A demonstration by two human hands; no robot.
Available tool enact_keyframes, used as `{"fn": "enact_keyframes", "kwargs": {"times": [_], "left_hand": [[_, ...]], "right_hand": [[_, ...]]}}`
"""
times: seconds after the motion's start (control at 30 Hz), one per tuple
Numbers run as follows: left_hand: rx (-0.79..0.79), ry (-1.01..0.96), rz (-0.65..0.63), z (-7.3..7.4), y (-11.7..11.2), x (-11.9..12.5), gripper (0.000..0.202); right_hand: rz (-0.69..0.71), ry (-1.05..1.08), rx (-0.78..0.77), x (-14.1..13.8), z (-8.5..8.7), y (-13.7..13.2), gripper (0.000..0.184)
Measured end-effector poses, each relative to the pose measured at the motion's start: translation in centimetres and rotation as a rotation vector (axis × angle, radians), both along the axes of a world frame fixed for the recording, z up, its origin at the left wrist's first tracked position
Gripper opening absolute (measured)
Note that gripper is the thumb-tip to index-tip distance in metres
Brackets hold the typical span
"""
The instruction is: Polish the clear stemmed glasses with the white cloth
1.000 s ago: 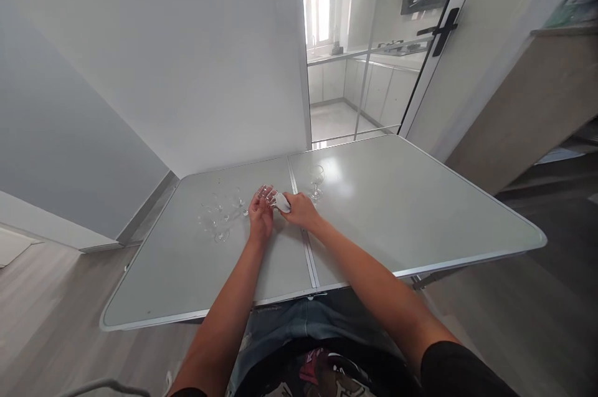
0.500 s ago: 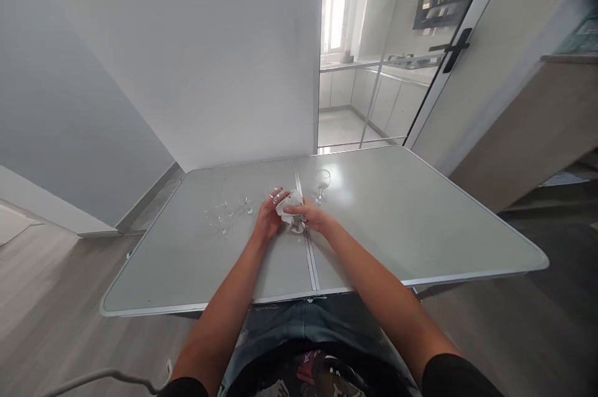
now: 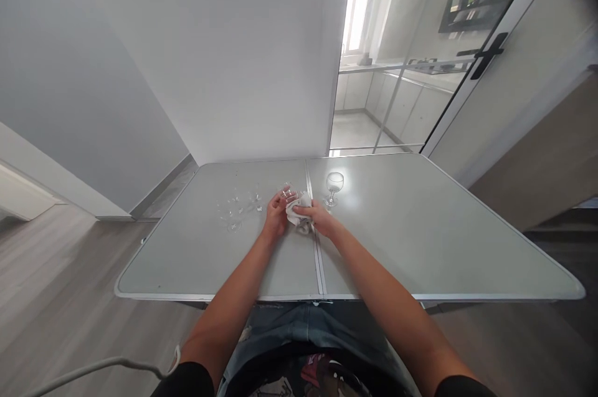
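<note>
My left hand (image 3: 276,215) is closed round a clear glass (image 3: 288,193), which shows only in part between the fingers and the cloth. A crumpled white cloth (image 3: 301,211) is gripped in my right hand (image 3: 320,218) and presses against that glass. Both hands meet just above the table, near its middle seam. Behind my right hand a stemmed wine glass (image 3: 334,184) stands upright. To the left of my left hand several more clear glasses (image 3: 235,205) are on the table, their outlines faint.
The pale grey folding table (image 3: 420,229) has a metal rim and a seam down its middle. A white wall (image 3: 243,73) rises behind it. At the back right is a glass door with a black handle (image 3: 489,55). A grey cable (image 3: 116,362) hangs at the lower left.
The view has turned slightly, so the scene sits farther right. The cloth has shifted against the glass, which shows more beside my left fingers. Both hands keep their hold.
</note>
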State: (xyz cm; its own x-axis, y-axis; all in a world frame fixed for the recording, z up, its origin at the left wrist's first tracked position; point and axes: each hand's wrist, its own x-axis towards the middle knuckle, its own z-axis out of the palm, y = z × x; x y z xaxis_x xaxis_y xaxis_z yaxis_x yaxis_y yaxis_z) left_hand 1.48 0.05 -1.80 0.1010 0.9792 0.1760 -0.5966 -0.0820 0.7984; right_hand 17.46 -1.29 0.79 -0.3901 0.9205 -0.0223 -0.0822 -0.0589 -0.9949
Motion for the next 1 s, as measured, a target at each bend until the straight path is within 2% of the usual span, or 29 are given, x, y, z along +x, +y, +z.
{"fn": "enact_keyframes", "kwargs": {"times": [0.07,0.13,0.2,0.33,0.4,0.47,0.57,0.63,0.7,0.77,0.8,0.87,1.0], "left_hand": [[0.003,-0.007,-0.059,0.2,-0.3,0.0,0.070],[0.017,-0.011,-0.081,0.4,-0.5,-0.1,0.071],[0.026,-0.011,-0.052,0.4,-0.3,-0.1,0.070],[0.042,-0.005,0.029,-0.1,0.4,-0.2,0.065],[0.051,-0.005,0.036,-0.2,0.6,-0.2,0.066],[0.046,-0.001,0.015,-0.2,0.5,-0.1,0.066],[0.041,-0.005,-0.029,0.1,0.3,0.0,0.065],[0.059,-0.021,-0.029,0.2,0.2,-0.1,0.065],[0.073,-0.044,0.000,0.2,0.3,-0.4,0.065],[0.069,-0.073,0.035,0.2,0.5,-0.9,0.064],[0.063,-0.093,0.050,0.2,0.5,-1.1,0.062],[0.054,-0.138,0.062,0.3,0.5,-1.5,0.061],[0.043,-0.161,0.036,0.5,0.3,-1.7,0.065]], "right_hand": [[0.132,0.175,-0.151,0.5,0.3,-0.1,0.044],[0.169,0.210,-0.173,0.8,0.4,-0.1,0.045],[0.093,0.113,-0.076,0.9,0.4,-0.1,0.043],[-0.205,-0.383,0.299,0.6,0.1,0.4,0.029],[-0.275,-0.495,0.366,0.7,0.1,0.6,0.026],[-0.215,-0.387,0.262,1.0,0.1,0.8,0.030],[-0.056,-0.020,-0.031,1.4,0.2,0.9,0.041],[-0.080,0.127,-0.130,1.4,0.4,0.9,0.044],[-0.254,0.142,-0.088,1.3,0.5,0.8,0.043],[-0.436,0.100,0.024,1.1,0.6,0.7,0.041],[-0.477,0.080,0.071,0.9,0.6,0.6,0.042],[-0.425,0.059,0.109,0.8,0.5,0.5,0.047],[-0.251,0.066,0.063,0.7,0.4,0.4,0.062]]}}
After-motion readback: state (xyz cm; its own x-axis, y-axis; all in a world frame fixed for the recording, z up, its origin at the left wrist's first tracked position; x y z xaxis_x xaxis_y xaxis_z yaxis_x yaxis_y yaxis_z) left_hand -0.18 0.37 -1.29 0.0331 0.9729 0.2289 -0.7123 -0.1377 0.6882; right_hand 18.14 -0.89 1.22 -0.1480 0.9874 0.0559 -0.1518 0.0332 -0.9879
